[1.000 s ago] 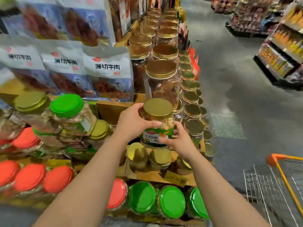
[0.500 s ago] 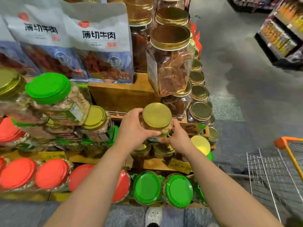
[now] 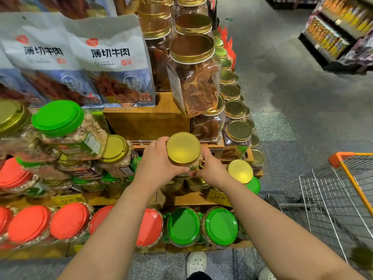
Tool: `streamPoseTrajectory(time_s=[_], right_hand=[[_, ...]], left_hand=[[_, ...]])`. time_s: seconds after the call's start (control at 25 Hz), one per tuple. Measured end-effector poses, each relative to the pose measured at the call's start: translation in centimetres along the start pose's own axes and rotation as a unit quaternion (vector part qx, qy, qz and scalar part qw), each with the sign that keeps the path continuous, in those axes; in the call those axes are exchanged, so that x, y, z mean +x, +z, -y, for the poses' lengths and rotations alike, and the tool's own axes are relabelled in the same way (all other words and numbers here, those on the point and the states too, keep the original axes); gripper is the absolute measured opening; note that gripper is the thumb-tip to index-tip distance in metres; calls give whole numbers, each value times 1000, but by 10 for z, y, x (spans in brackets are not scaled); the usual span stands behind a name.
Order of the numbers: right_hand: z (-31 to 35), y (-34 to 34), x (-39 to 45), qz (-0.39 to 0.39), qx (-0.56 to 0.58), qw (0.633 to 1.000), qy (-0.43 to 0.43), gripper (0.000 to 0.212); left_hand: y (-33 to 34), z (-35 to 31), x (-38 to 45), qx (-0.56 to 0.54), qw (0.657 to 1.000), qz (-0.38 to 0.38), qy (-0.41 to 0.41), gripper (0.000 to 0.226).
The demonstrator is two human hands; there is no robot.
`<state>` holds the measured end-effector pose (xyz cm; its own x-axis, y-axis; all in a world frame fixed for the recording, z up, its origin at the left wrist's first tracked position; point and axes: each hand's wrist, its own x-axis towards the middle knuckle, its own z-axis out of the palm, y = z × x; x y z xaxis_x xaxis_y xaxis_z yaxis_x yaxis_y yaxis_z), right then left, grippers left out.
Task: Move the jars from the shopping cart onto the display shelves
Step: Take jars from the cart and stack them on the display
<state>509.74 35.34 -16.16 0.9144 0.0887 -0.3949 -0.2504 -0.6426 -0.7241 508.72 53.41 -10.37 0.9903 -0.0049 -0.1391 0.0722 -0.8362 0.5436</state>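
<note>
Both hands are being wrapped around one gold-lidded jar [image 3: 183, 151] — the left hand [image 3: 156, 160] is curled round its left side, the right hand [image 3: 212, 168] is cupped against its right side, fingers bent onto the wall. The jar is being held upright, lid toward the camera, over the middle tier of the display shelves [image 3: 147, 122], just above the dim gold-lidded jars already standing there. Whether its base is touching anything cannot be told; the hands are hiding it. It is judged as being placed, not yet released.

Just to the right, a second gold-lidded jar [image 3: 240, 171] is sitting on the shelf edge, beside a price tag [image 3: 219, 197]. To the left, tilted jars with a green lid [image 3: 58, 118] and gold lids are being stacked against each other. Below, a row of red-lidded jars [image 3: 69, 223] and green-lidded jars [image 3: 183, 226] is lying with lids outward. Above, a large jar of dried strips [image 3: 193, 77] and white snack bags [image 3: 113, 61] are filling the upper tier.

Shopping cart [image 3: 341, 190] — seen at lower right, only its near corner in view, and no jars are showing in that part. Remaining stock cannot be told. Progress is being judged as well along: shelves mostly full, this jar still to be set down.
</note>
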Motion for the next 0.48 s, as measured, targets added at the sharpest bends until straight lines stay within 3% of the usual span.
streamPoseTrajectory(time_s=[0.32,0.48], right_hand=[[-1,-11,-10,-1,19,1000,3,102],[-14,-43,-26,-8,62,998,7,108]], left_hand=[[-6,-21,2,52,998,31,-11,126],[-6,-55,3,80,996,-4,30,117]])
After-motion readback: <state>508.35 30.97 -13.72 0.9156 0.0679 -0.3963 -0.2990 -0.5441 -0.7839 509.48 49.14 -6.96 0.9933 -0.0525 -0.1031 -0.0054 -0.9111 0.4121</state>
